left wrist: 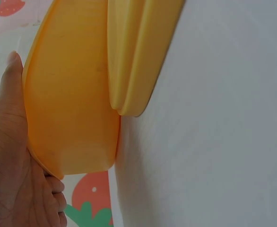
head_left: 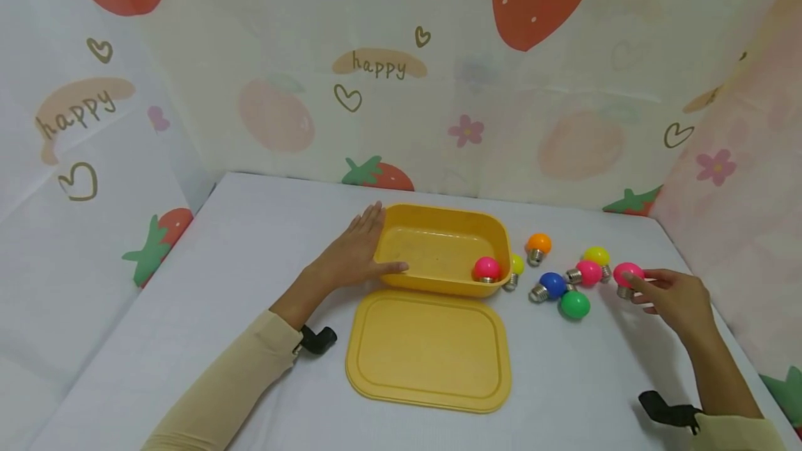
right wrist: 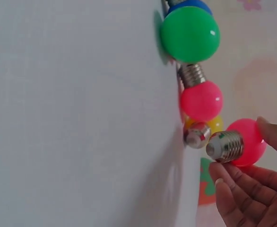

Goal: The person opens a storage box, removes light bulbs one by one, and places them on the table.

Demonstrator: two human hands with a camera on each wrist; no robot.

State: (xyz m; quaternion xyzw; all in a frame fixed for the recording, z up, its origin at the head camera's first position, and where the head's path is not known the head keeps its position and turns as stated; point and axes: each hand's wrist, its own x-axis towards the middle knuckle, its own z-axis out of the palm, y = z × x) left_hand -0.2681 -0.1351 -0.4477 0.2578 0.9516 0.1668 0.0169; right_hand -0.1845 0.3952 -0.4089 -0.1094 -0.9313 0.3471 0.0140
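Observation:
In the head view my left hand [head_left: 354, 252] rests against the left end of a yellow plastic box [head_left: 445, 287], fingers straight along that side and thumb over the front rim. The left wrist view shows the hand [left wrist: 13, 156] against the box's outer wall [left wrist: 72, 104]. One pink light bulb [head_left: 486, 268] lies inside, at the right. My right hand [head_left: 679, 301] pinches another pink light bulb [head_left: 628, 275] between thumb and fingers; its metal screw base [right wrist: 226, 146] points away from the palm in the right wrist view.
The box's yellow lid [head_left: 429, 350] lies flat in front of it. Right of the box are several loose bulbs: orange [head_left: 539, 243], blue [head_left: 553, 285], green [head_left: 574, 305], pink [head_left: 589, 272] and yellow [head_left: 596, 255]. Another yellow bulb [head_left: 516, 264] sits beside the box's right wall.

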